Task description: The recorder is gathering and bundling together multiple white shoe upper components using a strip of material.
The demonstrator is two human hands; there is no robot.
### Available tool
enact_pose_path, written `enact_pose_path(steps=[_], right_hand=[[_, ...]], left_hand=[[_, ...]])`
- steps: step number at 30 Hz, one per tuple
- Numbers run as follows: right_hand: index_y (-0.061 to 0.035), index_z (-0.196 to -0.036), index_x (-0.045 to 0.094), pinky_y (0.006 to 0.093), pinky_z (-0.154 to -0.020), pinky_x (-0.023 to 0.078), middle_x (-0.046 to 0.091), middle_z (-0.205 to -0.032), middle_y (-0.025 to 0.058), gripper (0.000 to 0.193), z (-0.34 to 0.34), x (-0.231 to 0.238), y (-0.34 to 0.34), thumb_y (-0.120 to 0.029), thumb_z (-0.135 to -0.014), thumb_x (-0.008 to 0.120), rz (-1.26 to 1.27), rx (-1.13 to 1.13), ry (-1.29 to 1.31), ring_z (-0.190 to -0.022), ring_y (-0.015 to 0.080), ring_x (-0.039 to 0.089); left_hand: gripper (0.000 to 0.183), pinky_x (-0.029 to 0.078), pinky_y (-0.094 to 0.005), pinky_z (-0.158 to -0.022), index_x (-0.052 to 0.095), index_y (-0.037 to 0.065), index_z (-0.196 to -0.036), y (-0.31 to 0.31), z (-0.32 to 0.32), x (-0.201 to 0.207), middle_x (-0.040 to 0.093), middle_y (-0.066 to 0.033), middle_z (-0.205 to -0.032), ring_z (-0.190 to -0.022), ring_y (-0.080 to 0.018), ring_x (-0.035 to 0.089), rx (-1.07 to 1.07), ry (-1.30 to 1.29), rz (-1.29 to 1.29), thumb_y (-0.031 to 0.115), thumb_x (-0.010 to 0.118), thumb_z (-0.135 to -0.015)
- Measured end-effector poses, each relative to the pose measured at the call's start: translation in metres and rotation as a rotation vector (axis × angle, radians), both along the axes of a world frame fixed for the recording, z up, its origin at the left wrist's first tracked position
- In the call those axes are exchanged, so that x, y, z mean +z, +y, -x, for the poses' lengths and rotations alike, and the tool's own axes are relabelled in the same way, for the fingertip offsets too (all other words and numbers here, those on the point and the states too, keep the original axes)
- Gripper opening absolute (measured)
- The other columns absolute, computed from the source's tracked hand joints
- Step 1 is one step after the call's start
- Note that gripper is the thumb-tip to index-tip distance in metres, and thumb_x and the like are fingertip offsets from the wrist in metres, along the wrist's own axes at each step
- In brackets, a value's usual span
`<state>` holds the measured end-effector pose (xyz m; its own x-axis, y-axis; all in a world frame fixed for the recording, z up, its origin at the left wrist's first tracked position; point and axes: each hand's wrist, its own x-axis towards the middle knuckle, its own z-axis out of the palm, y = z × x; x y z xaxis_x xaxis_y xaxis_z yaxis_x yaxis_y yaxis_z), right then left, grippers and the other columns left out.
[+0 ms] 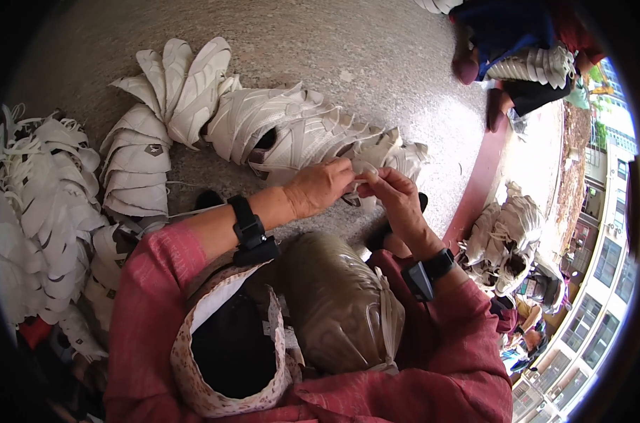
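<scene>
My left hand (321,186) and my right hand (396,195) meet in front of me, fingertips almost touching. Both are closed in a pinch on a thin white strip (366,169) that looks like lace or string; its ends are hidden by the fingers. Just beyond my hands, white shoe uppers (299,134) lie nested in a long overlapping row on the ground. The row's right end (408,156) is close behind my fingertips. To the left the chain bends round into more stacked uppers (138,163).
A large heap of white uppers (48,211) with loose laces lies at the far left. A brown plastic-wrapped bundle (337,303) rests against my lap. More uppers (506,236) are piled at the right. Another person (506,42) sits at the upper right with a stack of uppers.
</scene>
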<state>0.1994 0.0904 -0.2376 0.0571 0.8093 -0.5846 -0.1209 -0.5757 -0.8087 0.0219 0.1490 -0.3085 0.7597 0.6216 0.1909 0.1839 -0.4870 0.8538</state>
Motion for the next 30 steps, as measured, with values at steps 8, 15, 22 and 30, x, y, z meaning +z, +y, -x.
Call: enact_pose_path(steps=[8,15,22,30], right_hand=[[0.0017,-0.094,0.063,0.0279,-0.067,0.05,0.065,-0.083,0.0081,0.024,-0.081,-0.01,0.0,-0.021,-0.088,0.059,-0.064,-0.291,-0.366,-0.073,0.0159,0.063],[0.0005,-0.118,0.054,0.0315,-0.085,0.046,0.061,-0.105,0.0079,0.037,-0.161,-0.049,-0.064,-0.018,-0.086,0.054,0.348,-0.142,-0.148,-0.097,0.0187,0.059],[0.0047,-0.113,0.059,0.0257,-0.082,0.045,0.063,-0.102,0.006,0.032,-0.107,-0.057,-0.053,-0.011,-0.086,0.055,0.171,0.103,-0.111,-0.092,0.0132,0.057],[0.0005,-0.106,0.06,0.025,-0.081,0.042,0.064,-0.097,0.0045,0.027,-0.108,-0.072,-0.08,-0.02,-0.087,0.059,0.037,-0.158,-0.206,-0.089,0.0117,0.057]], left_hand=[[0.01,0.049,-0.0401,-0.072,0.057,0.002,-0.086,-0.01,-0.002,-0.008,0.058,-0.0156,-0.086,-0.083,-0.0343,0.058,-0.011,0.073,0.088,0.01,0.052,-0.086],[0.018,0.048,-0.0457,-0.066,0.056,0.001,-0.085,-0.005,-0.015,-0.006,0.062,-0.0213,-0.079,-0.075,-0.0392,0.06,0.092,0.287,0.218,0.017,0.047,-0.089],[0.025,0.05,-0.0391,-0.066,0.056,-0.002,-0.09,0.016,-0.009,-0.027,0.065,-0.0162,-0.082,-0.077,-0.031,0.064,0.117,0.111,0.37,0.02,0.045,-0.094],[0.028,0.054,-0.0328,-0.077,0.059,-0.001,-0.094,0.021,-0.007,-0.033,0.064,-0.0074,-0.094,-0.088,-0.0161,0.061,0.03,0.082,0.742,0.022,0.043,-0.095]])
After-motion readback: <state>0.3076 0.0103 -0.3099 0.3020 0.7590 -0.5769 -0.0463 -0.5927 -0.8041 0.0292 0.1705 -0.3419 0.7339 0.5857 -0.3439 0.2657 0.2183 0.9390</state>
